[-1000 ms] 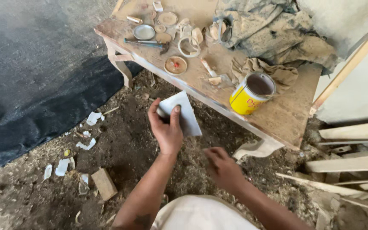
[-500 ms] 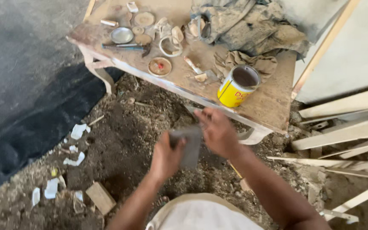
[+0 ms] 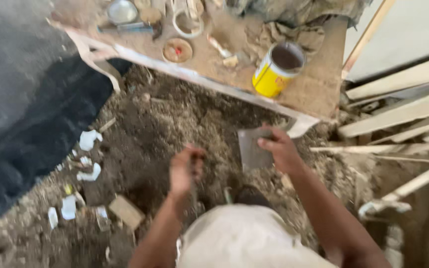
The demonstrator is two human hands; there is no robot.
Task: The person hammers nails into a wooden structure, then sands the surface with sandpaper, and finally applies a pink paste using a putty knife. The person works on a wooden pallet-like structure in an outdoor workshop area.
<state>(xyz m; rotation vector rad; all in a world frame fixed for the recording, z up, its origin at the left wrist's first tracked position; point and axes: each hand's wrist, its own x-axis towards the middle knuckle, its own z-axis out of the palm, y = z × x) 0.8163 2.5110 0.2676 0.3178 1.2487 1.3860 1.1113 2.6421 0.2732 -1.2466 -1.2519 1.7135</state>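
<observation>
A cluttered wooden table (image 3: 319,94) is standing over the dirt floor (image 3: 175,124), carrying a yellow can (image 3: 274,74), while the right hand (image 3: 279,149) is pinching a grey sheet (image 3: 251,151) just below it and the left hand (image 3: 184,168) is curling loosely closed, empty as far as the blur shows.

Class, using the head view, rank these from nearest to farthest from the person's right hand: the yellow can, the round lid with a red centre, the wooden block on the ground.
From the right hand, which holds a grey sheet:
1. Yellow can, just above it on the table.
2. Round lid, further left on the table.
3. Wooden block, low left on the dirt.
</observation>
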